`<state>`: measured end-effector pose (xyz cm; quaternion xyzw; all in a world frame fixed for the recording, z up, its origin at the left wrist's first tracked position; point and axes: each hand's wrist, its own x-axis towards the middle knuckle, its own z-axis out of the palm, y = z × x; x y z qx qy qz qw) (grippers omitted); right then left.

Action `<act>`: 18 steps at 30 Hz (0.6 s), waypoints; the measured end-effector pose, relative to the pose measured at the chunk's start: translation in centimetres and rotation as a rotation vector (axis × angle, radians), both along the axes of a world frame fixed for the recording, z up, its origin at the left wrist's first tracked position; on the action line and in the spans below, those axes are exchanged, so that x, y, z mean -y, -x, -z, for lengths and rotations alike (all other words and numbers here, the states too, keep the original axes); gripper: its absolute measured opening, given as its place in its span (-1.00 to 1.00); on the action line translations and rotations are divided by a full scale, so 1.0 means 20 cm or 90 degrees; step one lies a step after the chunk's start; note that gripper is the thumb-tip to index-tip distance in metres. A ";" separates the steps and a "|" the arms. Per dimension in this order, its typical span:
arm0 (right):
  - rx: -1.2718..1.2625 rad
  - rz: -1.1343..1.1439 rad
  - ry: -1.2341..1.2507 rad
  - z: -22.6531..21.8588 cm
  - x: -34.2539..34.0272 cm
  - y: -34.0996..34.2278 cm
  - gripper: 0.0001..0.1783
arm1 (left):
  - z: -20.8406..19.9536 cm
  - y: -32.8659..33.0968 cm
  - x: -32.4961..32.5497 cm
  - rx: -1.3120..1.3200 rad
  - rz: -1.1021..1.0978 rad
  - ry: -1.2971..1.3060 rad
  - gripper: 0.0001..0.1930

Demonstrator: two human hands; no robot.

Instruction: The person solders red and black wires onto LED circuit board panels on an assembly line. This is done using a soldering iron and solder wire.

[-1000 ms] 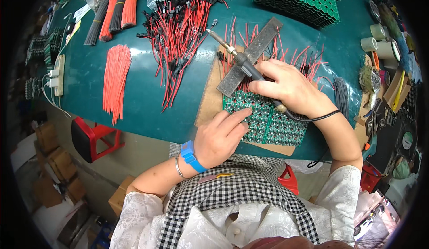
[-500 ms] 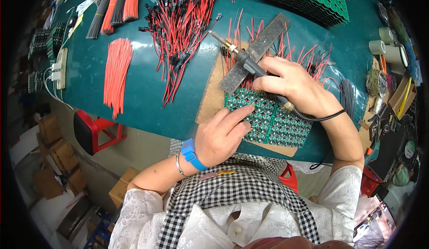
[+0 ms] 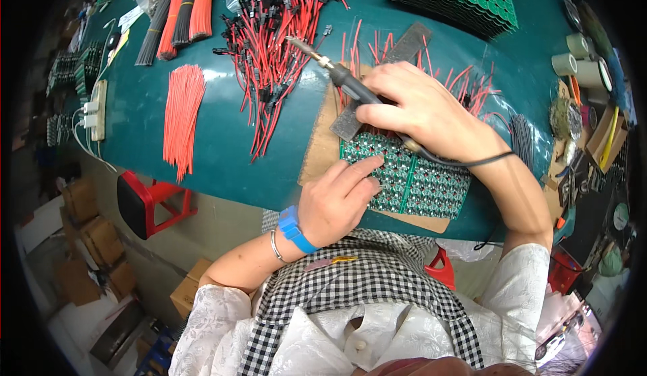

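Observation:
My right hand (image 3: 419,106) is closed around a soldering iron (image 3: 350,82), its tip pointing to the far left above the table. Below it, a dark flat metal bar (image 3: 408,42) lies across the red wires at the far edge of a green circuit board panel (image 3: 431,184). The panel carries rows of small components and rests on a brown board (image 3: 317,150). My left hand (image 3: 337,197), with a blue strap at the wrist, lies on the panel's left part. Its index finger is stretched out, touching the panel; nothing shows in its fingers.
On the green table lie a pile of red-black wires with connectors (image 3: 273,59), loose red wires (image 3: 183,123) and tied wire bundles (image 3: 202,5). Stacked green circuit boards (image 3: 451,2) stand at the back. A power strip (image 3: 98,109) is at the left edge, solder spools (image 3: 565,64) at the right.
My right hand has moved farther away and to the left with the soldering iron, covering more of the metal bar. My left hand stays at almost the same spot on the panel.

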<state>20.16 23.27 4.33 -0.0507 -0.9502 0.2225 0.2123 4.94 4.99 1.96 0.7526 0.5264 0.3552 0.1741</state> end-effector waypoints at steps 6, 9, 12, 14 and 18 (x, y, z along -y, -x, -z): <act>0.000 -0.005 -0.077 0.05 -0.05 0.04 -0.77 | 0.01 0.00 -0.01 -0.020 -0.009 -0.005 -0.78; 0.045 -0.004 -0.078 0.05 -0.03 0.04 -0.75 | 0.02 0.00 0.01 -0.016 -0.015 0.008 -0.76; -0.018 -0.014 -0.105 0.05 -0.02 0.03 -0.73 | 0.02 -0.01 0.00 -0.014 -0.011 0.005 -0.77; -0.034 0.005 -0.101 -0.03 -0.01 0.01 -0.72 | 0.03 -0.01 0.01 -0.006 -0.017 0.012 -0.78; -0.055 0.220 0.275 -0.33 0.12 -0.06 -0.69 | 0.03 -0.01 0.02 0.011 -0.017 0.009 -0.80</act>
